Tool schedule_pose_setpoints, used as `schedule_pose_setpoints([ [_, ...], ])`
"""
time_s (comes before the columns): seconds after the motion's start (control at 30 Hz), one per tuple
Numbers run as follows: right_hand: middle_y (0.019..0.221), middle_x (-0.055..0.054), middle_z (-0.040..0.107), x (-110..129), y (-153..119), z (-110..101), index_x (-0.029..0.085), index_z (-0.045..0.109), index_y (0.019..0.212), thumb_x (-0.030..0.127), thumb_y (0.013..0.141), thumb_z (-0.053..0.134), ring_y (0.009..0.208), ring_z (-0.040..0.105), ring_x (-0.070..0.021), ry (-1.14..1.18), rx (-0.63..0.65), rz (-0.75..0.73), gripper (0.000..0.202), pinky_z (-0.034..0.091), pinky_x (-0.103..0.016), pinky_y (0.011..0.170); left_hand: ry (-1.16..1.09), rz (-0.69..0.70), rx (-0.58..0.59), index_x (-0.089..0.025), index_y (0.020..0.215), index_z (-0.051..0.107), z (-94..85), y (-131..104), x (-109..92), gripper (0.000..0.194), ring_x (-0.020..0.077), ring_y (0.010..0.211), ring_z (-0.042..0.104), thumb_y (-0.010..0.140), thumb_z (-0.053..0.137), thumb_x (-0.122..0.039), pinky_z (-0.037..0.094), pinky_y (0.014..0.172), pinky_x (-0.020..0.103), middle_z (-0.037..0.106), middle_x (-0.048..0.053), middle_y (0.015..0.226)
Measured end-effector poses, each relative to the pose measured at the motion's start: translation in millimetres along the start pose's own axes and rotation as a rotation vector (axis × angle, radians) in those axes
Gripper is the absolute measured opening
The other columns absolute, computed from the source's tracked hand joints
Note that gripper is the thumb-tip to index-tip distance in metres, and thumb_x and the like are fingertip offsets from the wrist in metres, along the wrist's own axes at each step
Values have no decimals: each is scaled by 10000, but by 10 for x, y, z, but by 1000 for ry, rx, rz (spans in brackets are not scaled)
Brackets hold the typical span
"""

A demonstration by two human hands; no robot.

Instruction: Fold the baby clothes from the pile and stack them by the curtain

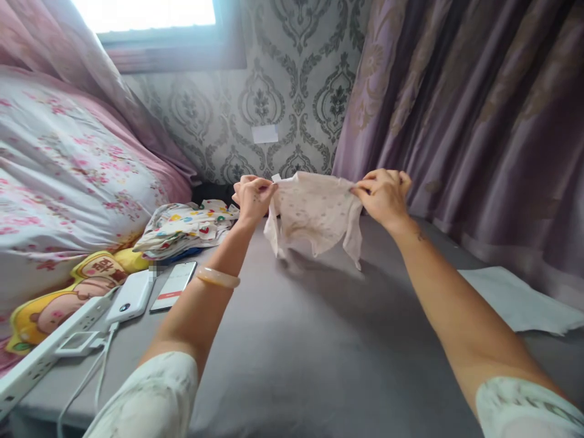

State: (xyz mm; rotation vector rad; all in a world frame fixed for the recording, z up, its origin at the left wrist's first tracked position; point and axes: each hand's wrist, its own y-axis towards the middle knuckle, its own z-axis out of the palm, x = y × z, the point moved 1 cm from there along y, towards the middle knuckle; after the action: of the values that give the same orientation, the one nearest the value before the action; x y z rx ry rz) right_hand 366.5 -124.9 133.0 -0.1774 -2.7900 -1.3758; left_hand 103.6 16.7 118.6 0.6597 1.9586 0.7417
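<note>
A small pale pink baby garment (pixel 317 210) with long sleeves and a faint print hangs stretched between my two hands, above the grey surface. My left hand (pixel 254 196) pinches its upper left corner, close to a small white tag. At the upper right corner, my right hand (pixel 384 193) grips the cloth between thumb and fingers. The two sleeves dangle at either side, their ends low over the surface. A bangle sits on my left forearm.
Left of my arm lie a stack of folded clothes (pixel 187 228), a phone (pixel 174 287), a white power bank (pixel 132 295), a power strip (pixel 52 340) with cables, and a yellow cartoon cushion (pixel 68 295). A white cloth (pixel 520 298) lies at right. Curtains (pixel 438 109) hang behind.
</note>
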Motion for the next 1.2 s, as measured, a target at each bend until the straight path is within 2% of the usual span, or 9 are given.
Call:
schedule_pose_setpoints([
  [0.07, 1021, -87, 649, -1, -1, 5, 252, 762, 834, 472, 915, 533, 1038, 481, -282, 22, -35, 39, 328, 259, -510, 958, -26, 8, 26, -212, 711, 704, 12, -2, 17, 134, 240, 1017, 517, 701, 746, -339, 380, 909, 371, 631, 47, 930],
  [0.27, 774, -35, 704, -17, -17, 23, 241, 764, 857, 523, 869, 570, 805, 610, -218, 215, 163, 182, 342, 388, -395, 826, -272, -104, 114, -170, 761, 700, -11, -22, 84, 257, 175, 749, 584, 713, 684, -422, 438, 666, 264, 647, 22, 711],
  [0.43, 708, -27, 695, -27, -5, -120, 199, 757, 852, 626, 770, 644, 708, 622, -196, 499, 257, 237, 450, 432, -303, 654, -436, -164, 183, -157, 780, 724, -205, -4, -40, 277, 148, 645, 583, 668, 724, -410, 423, 574, 243, 664, 22, 675],
  [0.63, 723, -26, 697, -32, 25, -354, 214, 750, 786, 671, 624, 741, 706, 626, -181, 812, 737, 147, 485, 471, -286, 631, -590, -313, 752, -158, 726, 747, -489, 51, -199, 270, 172, 656, 621, 565, 821, -363, 476, 615, 292, 699, 68, 718],
  [0.7, 692, -19, 684, -45, 39, -317, 208, 746, 751, 672, 626, 739, 694, 620, -179, 802, 671, 179, 481, 464, -283, 620, -541, -345, 719, -161, 703, 743, -466, 62, -154, 267, 164, 629, 610, 551, 827, -364, 463, 595, 283, 683, 54, 675],
  [0.77, 669, -16, 671, -45, 49, -254, 196, 740, 723, 675, 640, 728, 673, 611, -176, 772, 519, 234, 486, 455, -282, 605, -454, -349, 549, -156, 664, 730, -401, 60, -92, 250, 141, 579, 577, 549, 823, -357, 429, 557, 259, 641, 23, 596],
  [0.83, 695, -19, 681, -24, 52, -222, 198, 747, 737, 667, 638, 737, 693, 616, -183, 780, 457, 247, 480, 464, -290, 617, -447, -325, 420, -150, 679, 731, -346, 41, -53, 256, 128, 567, 562, 569, 813, -366, 417, 550, 249, 628, 10, 583],
  [1.0, 863, -35, 722, 3, 61, -329, 243, 770, 782, 668, 619, 755, 859, 644, -218, 878, 559, 181, 456, 505, -323, 731, -661, -268, 544, -163, 805, 754, -354, 17, -26, 339, 165, 740, 635, 588, 819, -416, 481, 701, 297, 709, 50, 791],
  [1.2, 898, -36, 737, -63, 72, -291, 246, 773, 809, 670, 602, 769, 900, 652, -238, 944, 476, 247, 472, 513, -342, 774, -690, -311, 481, -168, 820, 744, -318, 42, 1, 320, 155, 694, 630, 625, 803, -415, 485, 655, 282, 705, 36, 776],
])
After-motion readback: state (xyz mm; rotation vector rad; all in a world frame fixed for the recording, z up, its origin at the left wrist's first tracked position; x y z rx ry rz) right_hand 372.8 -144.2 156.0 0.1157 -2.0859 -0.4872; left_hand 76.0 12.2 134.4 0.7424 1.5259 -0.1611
